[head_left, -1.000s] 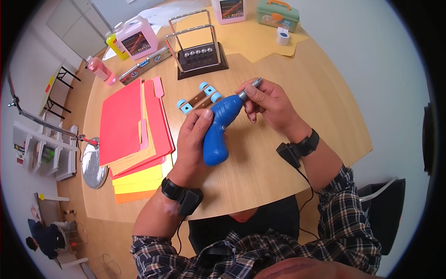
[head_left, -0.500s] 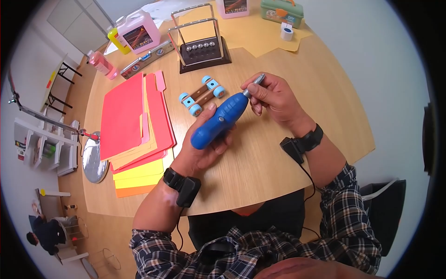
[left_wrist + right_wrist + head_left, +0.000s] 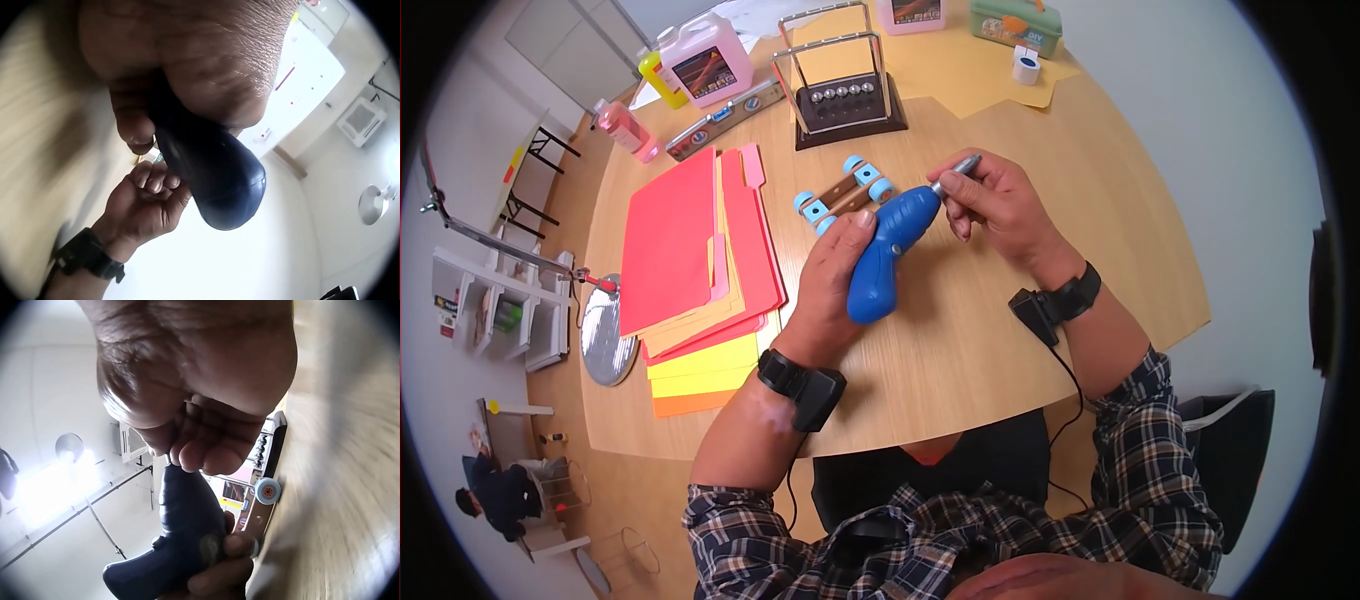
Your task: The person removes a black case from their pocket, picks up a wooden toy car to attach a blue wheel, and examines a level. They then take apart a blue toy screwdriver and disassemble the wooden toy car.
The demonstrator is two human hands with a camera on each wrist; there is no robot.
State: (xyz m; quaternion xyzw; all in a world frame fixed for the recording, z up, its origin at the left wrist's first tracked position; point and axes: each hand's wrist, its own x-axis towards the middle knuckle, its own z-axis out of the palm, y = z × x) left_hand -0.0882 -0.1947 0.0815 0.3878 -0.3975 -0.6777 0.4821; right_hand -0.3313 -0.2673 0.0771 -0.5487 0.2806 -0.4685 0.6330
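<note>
A blue pistol-shaped cordless screwdriver (image 3: 874,275) is held above the table in the head view, its silver metal tip (image 3: 966,166) toward the far right. My left hand (image 3: 828,280) grips its body from the left, thumb along the top and handle hanging toward me. With thumb and fingers, my right hand (image 3: 1005,212) pinches the metal tip. From the left wrist, the rounded blue handle end (image 3: 228,187) juts out below the palm. The right wrist view has the blue body (image 3: 181,506) under my right fingertips. Just beyond the left hand sits a wooden toy car (image 3: 836,200) with light blue wheels.
Red and yellow folders (image 3: 675,250) lie stacked at the left. Behind stand a Newton's cradle (image 3: 850,125), a spirit level (image 3: 725,120), a pink jug (image 3: 708,65) and a pink bottle (image 3: 625,130). A tape roll (image 3: 1026,68) and green box (image 3: 1015,28) are far right.
The screwdriver's handle rolled up toward the left wrist, then swung back down as my left hand turned. My right hand stays on the metal tip throughout.
</note>
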